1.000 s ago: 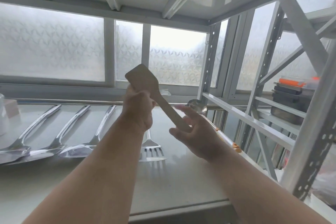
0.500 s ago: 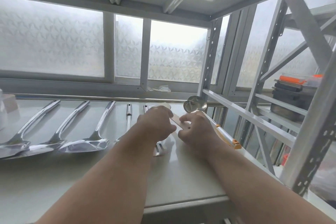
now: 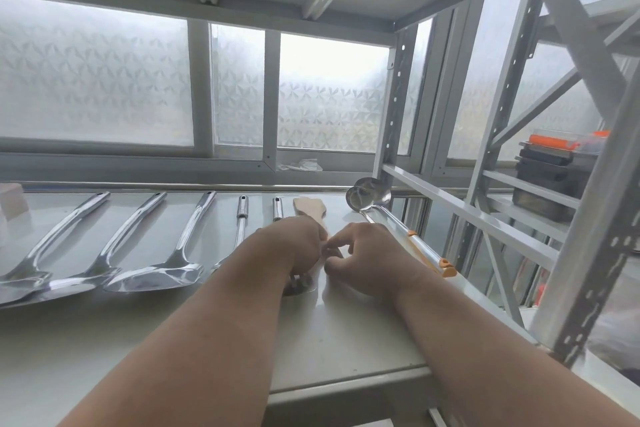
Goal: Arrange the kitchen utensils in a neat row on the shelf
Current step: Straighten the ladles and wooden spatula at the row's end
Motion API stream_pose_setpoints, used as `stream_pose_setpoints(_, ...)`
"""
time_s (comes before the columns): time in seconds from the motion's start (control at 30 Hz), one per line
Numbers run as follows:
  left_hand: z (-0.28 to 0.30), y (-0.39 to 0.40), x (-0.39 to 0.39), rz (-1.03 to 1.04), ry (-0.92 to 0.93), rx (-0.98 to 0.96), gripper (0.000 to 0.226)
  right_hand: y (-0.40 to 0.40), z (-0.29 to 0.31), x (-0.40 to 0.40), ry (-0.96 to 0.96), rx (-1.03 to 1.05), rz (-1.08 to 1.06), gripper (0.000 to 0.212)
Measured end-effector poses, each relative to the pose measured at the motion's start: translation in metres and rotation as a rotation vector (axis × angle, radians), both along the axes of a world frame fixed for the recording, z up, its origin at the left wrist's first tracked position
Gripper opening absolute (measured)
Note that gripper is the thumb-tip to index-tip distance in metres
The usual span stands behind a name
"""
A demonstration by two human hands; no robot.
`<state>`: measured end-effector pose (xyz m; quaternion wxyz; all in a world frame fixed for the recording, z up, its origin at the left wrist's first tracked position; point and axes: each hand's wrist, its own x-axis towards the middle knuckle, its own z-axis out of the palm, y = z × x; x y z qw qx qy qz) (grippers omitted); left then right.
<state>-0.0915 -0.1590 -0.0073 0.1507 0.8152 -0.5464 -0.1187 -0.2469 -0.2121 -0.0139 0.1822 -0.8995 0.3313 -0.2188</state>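
Lowered from mid-air, the wooden spatula (image 3: 309, 209) has been laid on the shelf (image 3: 346, 350), blade toward the window, between the steel handles and the ladle (image 3: 369, 198), presumably to extend the row. Its handle is pinched by the left hand (image 3: 298, 243) and right hand (image 3: 363, 253); most of it is hidden beneath the curled fingers.

Behind the rack runs a row of frosted patterned window panes (image 3: 93, 80) in pale frames. A crumpled white scrap (image 3: 301, 165) lies on the sill. At right, dark stacked trays (image 3: 543, 184) with an orange-topped clear box (image 3: 557, 142) sit on a neighbouring grey metal rack (image 3: 588, 55).
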Motion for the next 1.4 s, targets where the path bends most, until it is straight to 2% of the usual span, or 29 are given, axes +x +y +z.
stream_pose_setpoints(0.13, -0.003, 0.0, 0.0, -0.036, -0.046, 0.013, 0.01, 0.003, 0.0, 0.0, 0.016, -0.011, 0.003, 0.026)
stream_pose_setpoints(0.2, -0.006, -0.003, 0.001, -0.026, -0.051, 0.0, 0.016, 0.001, -0.002, 0.002, 0.032, -0.031, -0.026, 0.014)
stream_pose_setpoints(0.27, -0.005, -0.006, 0.001, -0.014, -0.042, -0.027, 0.015, -0.002, -0.003, 0.004, 0.053, -0.058, -0.061, 0.018)
stream_pose_setpoints(0.37, -0.006, -0.011, 0.002, -0.009, -0.079, -0.035, 0.032, -0.003, -0.005, 0.005, 0.033, -0.066, -0.101, 0.024)
stream_pose_setpoints(0.47, -0.01, -0.015, 0.005, -0.005, -0.058, -0.065, 0.032, -0.002, -0.003, 0.005, 0.024, -0.051, -0.121, 0.024)
stream_pose_setpoints(0.6, -0.012, -0.017, 0.004, -0.007, -0.058, -0.056, 0.032, -0.003, 0.0, 0.003, 0.019, -0.059, -0.186, 0.042)
stream_pose_setpoints(0.97, -0.007, -0.018, -0.012, -0.063, -0.093, -0.015, 0.037, -0.011, -0.001, 0.011, 0.051, -0.065, -0.279, 0.02)
stream_pose_setpoints(1.4, -0.005, -0.019, -0.021, -0.084, -0.114, -0.005, 0.037, -0.02, -0.004, 0.007, -0.018, -0.085, -0.33, 0.023)
